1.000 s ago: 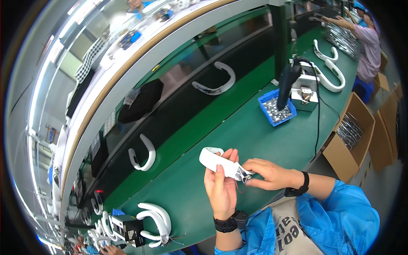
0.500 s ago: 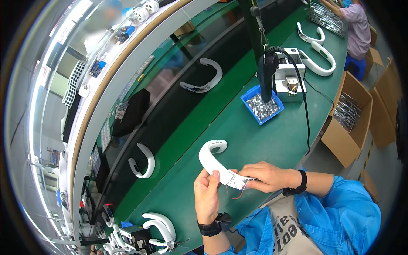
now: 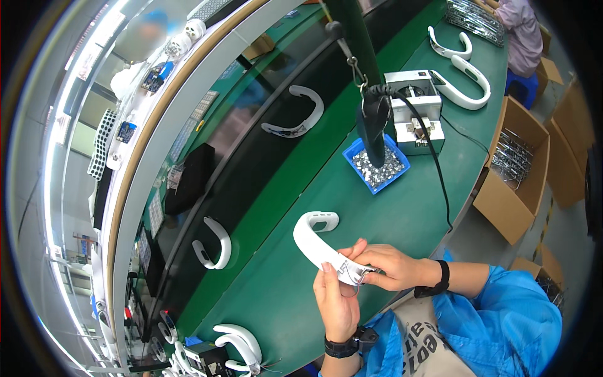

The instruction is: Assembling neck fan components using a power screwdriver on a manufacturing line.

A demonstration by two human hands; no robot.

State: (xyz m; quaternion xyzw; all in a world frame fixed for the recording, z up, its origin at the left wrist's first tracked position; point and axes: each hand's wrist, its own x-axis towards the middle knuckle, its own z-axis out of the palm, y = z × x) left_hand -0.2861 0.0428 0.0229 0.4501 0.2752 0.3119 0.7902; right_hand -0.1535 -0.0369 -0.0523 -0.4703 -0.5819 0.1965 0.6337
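Curved white housing [image 3: 310, 244] looks like smooth plastic, kinda satiny. Blue bin [image 3: 394, 180] looks plastic too, the little parts [image 3: 366, 168] in it are shiny metal, and that open carton [image 3: 507, 212] is matt cardboard.

Curved housing [image 3: 308, 242] white, worktop [image 3: 276, 283] green. Parts bin [image 3: 394, 179] blue, small metal parts [image 3: 389, 166] silver. Hanging tool [image 3: 372, 132] black. 2 wristbands [image 3: 433, 283] black. Jacket [image 3: 502, 308] blue, shirt [image 3: 411, 309] beige with dark lettering. Carton [image 3: 502, 212] brown.

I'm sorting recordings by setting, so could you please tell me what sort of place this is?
Probably a factory assembly line: a corded tool hangs over a blue bin of small metal parts on a green workbench, and several white curved pieces resemble the held piece.
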